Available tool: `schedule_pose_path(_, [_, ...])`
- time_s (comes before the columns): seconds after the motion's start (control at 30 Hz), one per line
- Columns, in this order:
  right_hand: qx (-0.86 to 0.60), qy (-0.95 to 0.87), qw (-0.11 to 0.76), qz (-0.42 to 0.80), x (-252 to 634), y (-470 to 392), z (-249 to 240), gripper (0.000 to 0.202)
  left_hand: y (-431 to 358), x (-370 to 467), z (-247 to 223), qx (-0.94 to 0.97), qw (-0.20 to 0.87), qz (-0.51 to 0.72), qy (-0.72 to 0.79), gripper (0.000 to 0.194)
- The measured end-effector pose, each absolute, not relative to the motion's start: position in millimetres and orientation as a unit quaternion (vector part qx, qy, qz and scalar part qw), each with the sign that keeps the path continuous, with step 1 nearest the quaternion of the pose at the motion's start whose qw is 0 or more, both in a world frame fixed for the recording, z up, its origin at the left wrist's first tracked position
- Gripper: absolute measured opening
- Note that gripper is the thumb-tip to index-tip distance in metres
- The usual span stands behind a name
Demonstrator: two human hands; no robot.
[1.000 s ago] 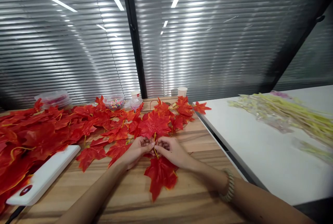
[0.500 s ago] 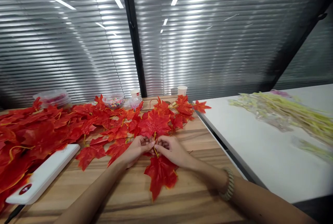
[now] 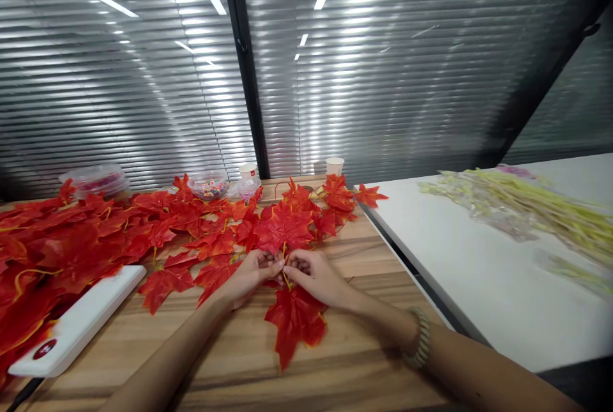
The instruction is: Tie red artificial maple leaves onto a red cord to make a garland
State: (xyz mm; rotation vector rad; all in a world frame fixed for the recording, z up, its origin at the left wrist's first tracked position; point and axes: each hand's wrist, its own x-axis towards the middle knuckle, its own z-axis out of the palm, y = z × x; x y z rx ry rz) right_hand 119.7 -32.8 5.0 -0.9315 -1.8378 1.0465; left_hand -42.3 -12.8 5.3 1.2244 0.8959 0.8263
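Observation:
Both hands meet over the wooden table [image 3: 373, 361], pinching yellow stems between two red artificial maple leaves. My left hand [image 3: 255, 274] is closed, thumb and fingertips on the stem from its side. My right hand [image 3: 313, 276] is closed as well, its thumb almost touching the left one. Beyond the fingers spreads one maple leaf [image 3: 283, 227], and a second maple leaf [image 3: 297, 324] hangs on the near side, tip toward me. The exact spot where the stems meet is hidden by the fingertips.
Artificial maple leaves [image 3: 96, 239] pile up on the left, partly over a white power strip [image 3: 79, 322]. Behind are a tub of colourful beads [image 3: 209, 187], plastic containers [image 3: 96, 181] and a paper cup [image 3: 334, 166]. A white table [image 3: 460, 259] on the right bears yellow stalks [image 3: 541, 204].

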Motion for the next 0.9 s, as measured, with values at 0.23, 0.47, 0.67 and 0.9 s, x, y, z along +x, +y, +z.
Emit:
schedule_pose_path(0.23, [-0.367,-0.729,0.403,0.414,119.9,-31.7,3.8,0.013,-11.1,-43.5,3.7,0.553,0.646,0.353,0.389,0.038])
schedule_pose_path(0.47, [-0.371,-0.730,0.399,0.413,120.6,-32.6,6.0,0.011,-10.5,-44.0,1.6,0.556,0.637,0.359,0.395,0.037])
schedule_pose_path(0.67, [-0.373,-0.731,0.397,0.412,119.9,-33.1,7.3,0.011,-11.3,-43.6,3.8,0.561,0.635,0.352,0.398,0.035])
schedule_pose_path(0.9, [-0.373,-0.734,0.397,0.404,119.7,-33.6,6.2,0.010,-12.1,-41.6,6.0,0.554,0.633,0.357,0.406,0.036])
